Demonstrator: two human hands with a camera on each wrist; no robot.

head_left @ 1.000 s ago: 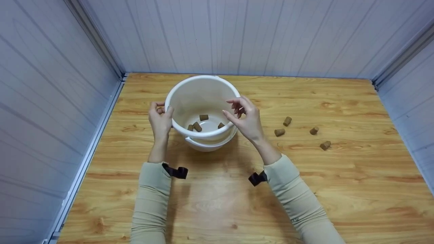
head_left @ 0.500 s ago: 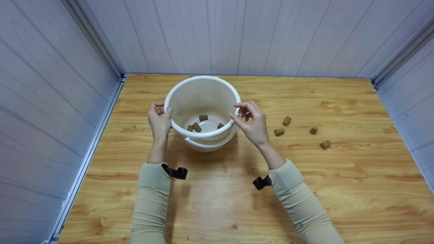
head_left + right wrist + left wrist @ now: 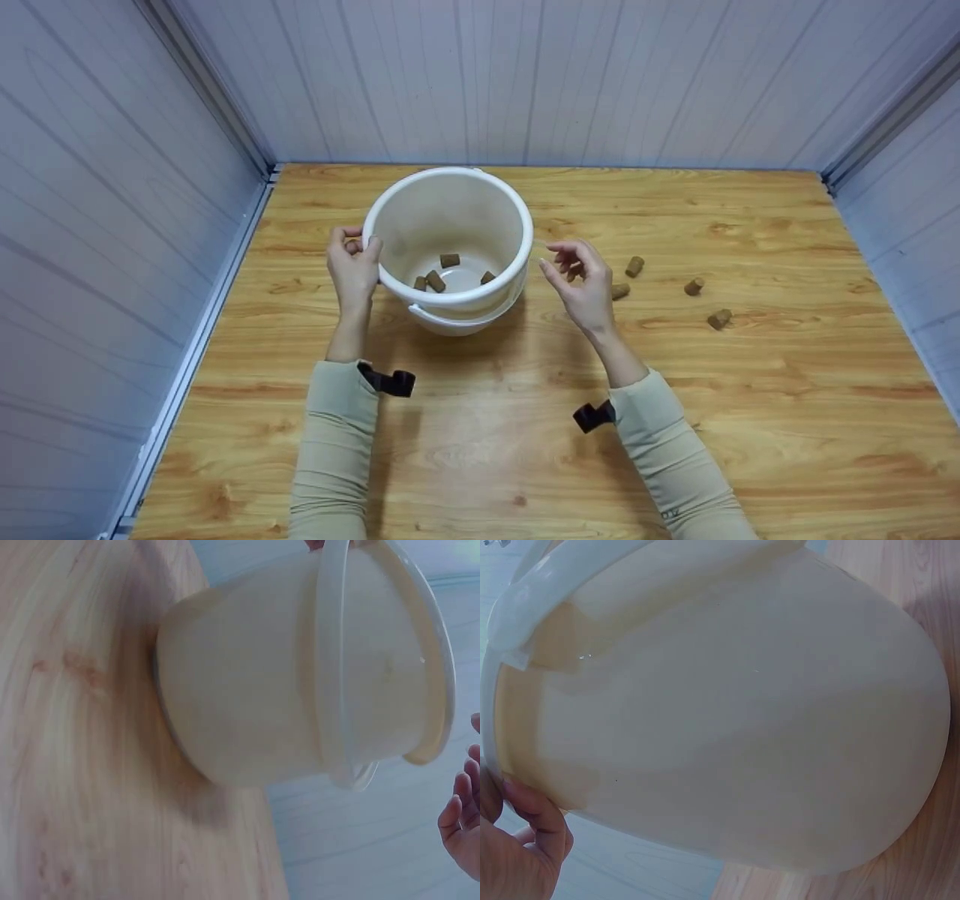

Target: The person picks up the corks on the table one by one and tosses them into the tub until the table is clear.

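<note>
White bucket (image 3: pixel 457 298) stood upright on the table (image 3: pixel 480 465), left hand (image 3: pixel 352 266) pinching its rim. Right hand (image 3: pixel 585 289) hung just beside it, thumb and fingers apart. Step looked like gathering corks (image 3: pixel 694 287); next likely called for pinching a loose one. Only head view showed corks inside; right wrist view, outer wall (image 3: pixel 240 675) and handle (image 3: pixel 331 652).

right hand (image 3: pixel 586 291) | moved rightward off bucket rim (image 3: pixel 454 298) | now beside bucket, partly hiding one cork (image 3: pixel 621 291)
</note>
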